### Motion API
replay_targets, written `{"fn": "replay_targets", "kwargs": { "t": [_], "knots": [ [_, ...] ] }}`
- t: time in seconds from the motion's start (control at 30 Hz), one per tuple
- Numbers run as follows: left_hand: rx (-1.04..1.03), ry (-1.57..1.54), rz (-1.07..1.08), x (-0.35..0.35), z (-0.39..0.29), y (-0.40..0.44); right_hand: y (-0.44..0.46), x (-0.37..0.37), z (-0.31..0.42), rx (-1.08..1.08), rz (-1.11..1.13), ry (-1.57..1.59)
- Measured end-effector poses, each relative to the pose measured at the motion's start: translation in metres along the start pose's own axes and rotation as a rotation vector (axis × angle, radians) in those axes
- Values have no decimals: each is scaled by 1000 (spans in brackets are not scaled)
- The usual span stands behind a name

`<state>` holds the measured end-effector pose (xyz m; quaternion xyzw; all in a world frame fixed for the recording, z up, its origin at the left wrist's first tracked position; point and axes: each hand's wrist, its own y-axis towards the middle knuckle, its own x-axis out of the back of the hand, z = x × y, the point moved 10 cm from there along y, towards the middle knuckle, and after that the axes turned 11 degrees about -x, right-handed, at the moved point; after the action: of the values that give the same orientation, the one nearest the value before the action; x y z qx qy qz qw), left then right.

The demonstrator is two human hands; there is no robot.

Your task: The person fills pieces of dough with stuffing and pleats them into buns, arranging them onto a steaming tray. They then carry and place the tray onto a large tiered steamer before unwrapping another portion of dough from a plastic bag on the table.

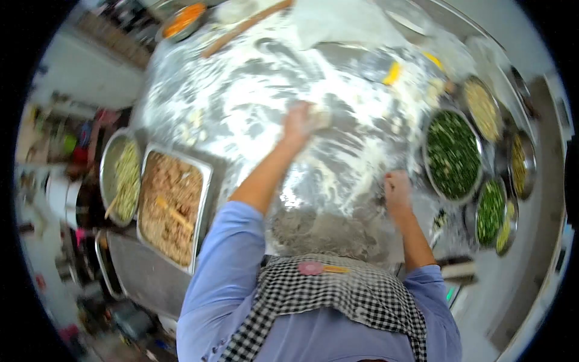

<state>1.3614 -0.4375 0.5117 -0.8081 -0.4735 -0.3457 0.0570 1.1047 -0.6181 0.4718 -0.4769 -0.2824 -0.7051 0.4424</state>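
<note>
My left hand (295, 123) reaches out over the middle of the floured metal table (356, 166). Motion smears its fingers. A pale, blurred lump (319, 116) lies right against them, and I cannot make out whether it is dough or a cloth. Closer to my body on the right, my right hand (398, 190) is curled into a fist low over the tabletop. Whatever it may hold is hidden. To its right stands a big bowl of chopped greens (453, 154).
Left of me are a tray of minced filling (169, 232) with a spatula and a bowl of shredded vegetable (126, 181). Smaller bowls, one with cut green beans or scallions (490, 211), line the right edge. A rolling pin (244, 29) and a bowl of orange shreds (184, 21) sit at the back.
</note>
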Motion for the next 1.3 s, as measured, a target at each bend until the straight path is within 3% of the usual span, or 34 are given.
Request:
{"fn": "replay_targets", "kwargs": {
  "t": [0.03,0.07,0.13,0.23,0.27,0.3,0.37,0.4,0.47,0.53,0.63,0.73,0.87,0.93,0.97,1.07,1.2,1.27,1.3],
  "knots": [
    [-99,3,16,-16,-18,10,19,15,14,-112,36,98],
    [-271,-90,-106,-23,-35,22,36,36,28,-229,75,187],
    [-314,-83,-238,18,-74,32,63,65,52,-56,-120,290],
    [-17,205,-247,80,3,48,69,84,71,140,-172,260],
    [-7,402,-116,105,40,51,64,78,70,169,-151,232],
    [239,558,-31,136,73,34,51,69,64,192,-131,203],
    [291,917,499,163,154,2,30,51,45,180,-83,184],
    [319,948,460,184,191,-17,21,42,31,148,-52,192],
    [600,748,446,222,258,-54,-2,24,4,149,-98,62],
    [747,629,430,236,240,-75,-8,15,-5,148,-129,-34],
    [783,591,284,246,221,-62,-15,13,-4,129,-152,-89],
    [487,652,375,226,222,-27,-11,16,-5,111,-184,-73],
    [386,197,265,199,253,-5,-15,26,3,143,-260,-48],
    [428,105,325,176,222,12,-16,33,7,181,-307,-32],
    [350,52,370,154,204,25,-14,32,6,147,-271,-43],
    [-97,-54,377,82,91,71,-14,36,8,146,-255,-32],
    [-148,-430,531,-22,-37,88,-13,34,4,135,-229,-9],
    [-403,-9,493,-52,-68,95,-11,36,4,113,-210,-5],
    [-425,65,495,-69,-82,96,-11,36,4,102,-201,0]
  ]
}}
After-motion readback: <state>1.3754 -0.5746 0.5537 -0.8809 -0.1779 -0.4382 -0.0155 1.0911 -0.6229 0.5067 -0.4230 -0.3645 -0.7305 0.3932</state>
